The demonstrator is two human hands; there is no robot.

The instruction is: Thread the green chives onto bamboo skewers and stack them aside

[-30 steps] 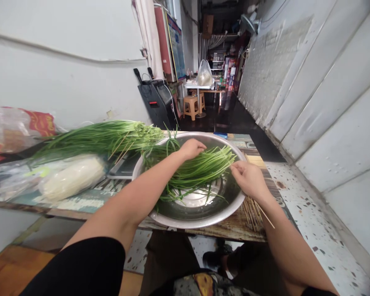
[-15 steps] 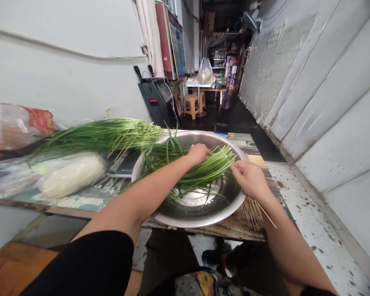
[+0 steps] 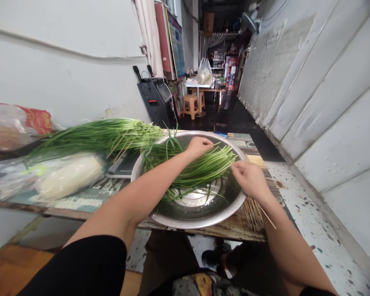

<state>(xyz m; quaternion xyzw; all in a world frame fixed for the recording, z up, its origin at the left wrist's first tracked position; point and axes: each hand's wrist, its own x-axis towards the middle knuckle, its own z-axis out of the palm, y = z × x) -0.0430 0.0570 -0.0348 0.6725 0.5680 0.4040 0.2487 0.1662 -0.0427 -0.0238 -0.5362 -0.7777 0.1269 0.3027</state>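
While our right hand [image 3: 248, 177] pinches a skewer [image 3: 269, 218] over the right side of the basin [image 3: 191, 224], our left hand [image 3: 200, 147] meets green stalks [image 3: 203, 168] inside; whether it grips any, we cannot tell.

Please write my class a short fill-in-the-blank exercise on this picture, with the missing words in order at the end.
1. The metal basin holds long, thin stalks whose colour is ____.
2. The hand nearest the pale ends of those stalks is the person's ____ one.
3. As the person sees it, another bunch of such stalks lies to the ____ of the basin.
4. In the background, a see-through bag sits on top of a ____.

Missing words: green; right; left; table.
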